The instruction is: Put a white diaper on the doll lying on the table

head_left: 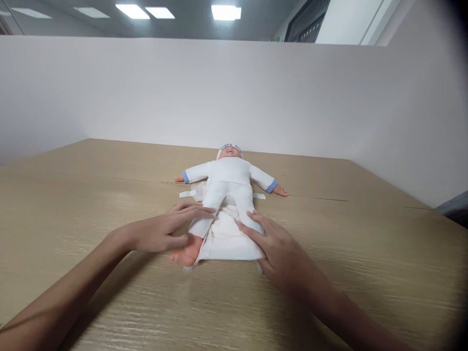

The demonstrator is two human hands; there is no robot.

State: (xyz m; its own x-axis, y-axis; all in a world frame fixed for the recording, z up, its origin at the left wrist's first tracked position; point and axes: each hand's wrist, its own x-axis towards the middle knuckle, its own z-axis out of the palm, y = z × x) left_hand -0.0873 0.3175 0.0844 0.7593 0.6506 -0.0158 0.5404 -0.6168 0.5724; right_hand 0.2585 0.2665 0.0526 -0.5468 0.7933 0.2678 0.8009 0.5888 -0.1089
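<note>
A baby doll (229,170) in a white suit with blue cuffs lies on its back, arms spread, head away from me. An open white diaper (232,243) is spread under its hips and between its legs, its tabs out at both sides. My left hand (166,229) rests across the leg on the left, fingers stretched out, thumb near the bare foot (188,251). Curved over the other leg is my right hand (276,243), its fingers on the shin and its thumb by the diaper's near corner. That hand hides the foot on the right.
The wood-grain table (109,195) reaches a pale partition wall (183,92) behind the doll's head. Another wall panel (420,122) borders the right side. A dark object (455,207) shows at the right edge.
</note>
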